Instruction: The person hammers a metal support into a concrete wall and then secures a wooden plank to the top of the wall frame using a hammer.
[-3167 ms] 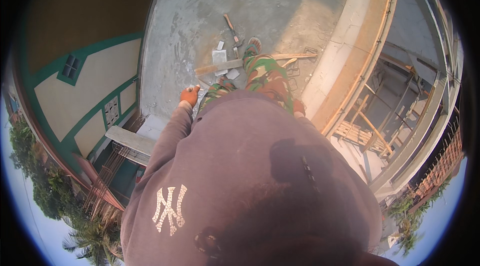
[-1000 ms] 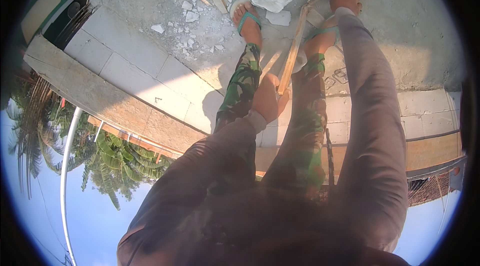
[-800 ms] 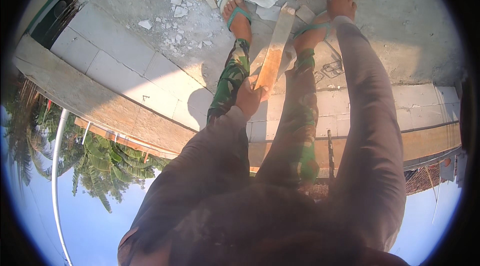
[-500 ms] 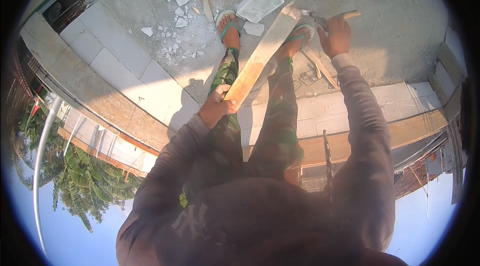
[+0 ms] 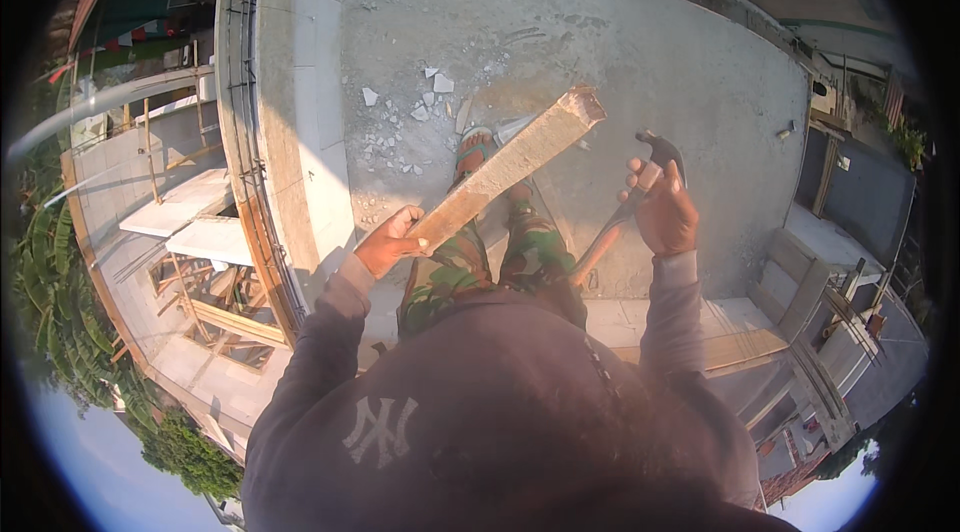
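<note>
A long, flat wooden board [image 5: 510, 167] slants up in front of my legs, its far end rough and splintered. My left hand [image 5: 390, 244] is closed around the board's near end, thumb on top. To the right of the board and apart from it, my right hand [image 5: 665, 212] grips a claw hammer [image 5: 608, 237] close to its dark metal head. The hammer's wooden handle points down and left toward my knee. Behind the board, a pale block [image 5: 513, 129] on the floor is mostly hidden.
Broken white chips [image 5: 421, 113] lie on the grey concrete floor [image 5: 700, 72] ahead of my feet. A low pale block wall [image 5: 318, 122] runs along the left, with steel bars beyond it. Another block edge [image 5: 640, 315] passes behind my legs. Wooden formwork [image 5: 797, 277] stands at the right.
The board has been lifted off the floor area by my feet. My right hand has moved away from its far end, and the hammer has turned handle-down. My view has tilted up.
</note>
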{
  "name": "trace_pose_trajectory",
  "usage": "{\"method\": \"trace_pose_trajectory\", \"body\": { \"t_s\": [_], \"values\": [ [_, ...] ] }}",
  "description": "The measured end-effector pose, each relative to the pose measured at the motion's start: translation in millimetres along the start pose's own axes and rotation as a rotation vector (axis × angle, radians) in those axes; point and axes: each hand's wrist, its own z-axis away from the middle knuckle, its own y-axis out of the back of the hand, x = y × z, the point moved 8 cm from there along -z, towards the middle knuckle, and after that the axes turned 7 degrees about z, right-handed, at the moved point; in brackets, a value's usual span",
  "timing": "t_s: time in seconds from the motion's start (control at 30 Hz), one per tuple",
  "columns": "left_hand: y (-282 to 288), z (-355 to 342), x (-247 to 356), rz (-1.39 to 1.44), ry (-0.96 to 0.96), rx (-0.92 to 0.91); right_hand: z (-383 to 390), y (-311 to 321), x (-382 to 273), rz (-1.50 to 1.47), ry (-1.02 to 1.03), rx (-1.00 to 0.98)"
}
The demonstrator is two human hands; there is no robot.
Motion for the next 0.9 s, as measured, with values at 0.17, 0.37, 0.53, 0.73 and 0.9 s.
{"method": "trace_pose_trajectory", "body": {
  "t_s": [0.17,0.37,0.53,0.73,0.9],
  "values": [
    [-9,82,-30,-0.005,-0.230,0.119,-42,-72,6,0.224,-0.002,-0.035],
    [-38,156,-93,0.057,-0.375,0.226,-16,-219,7,0.854,-0.067,-0.445],
    [-38,180,-160,0.330,-0.474,0.378,2,-259,40,1.102,-0.114,-0.512],
    [-8,189,-194,0.539,-0.639,0.708,4,-312,101,1.039,-0.039,-0.606],
    [36,222,-222,0.506,-0.721,1.228,9,-392,173,1.056,-0.322,-0.755]
  ]
}}
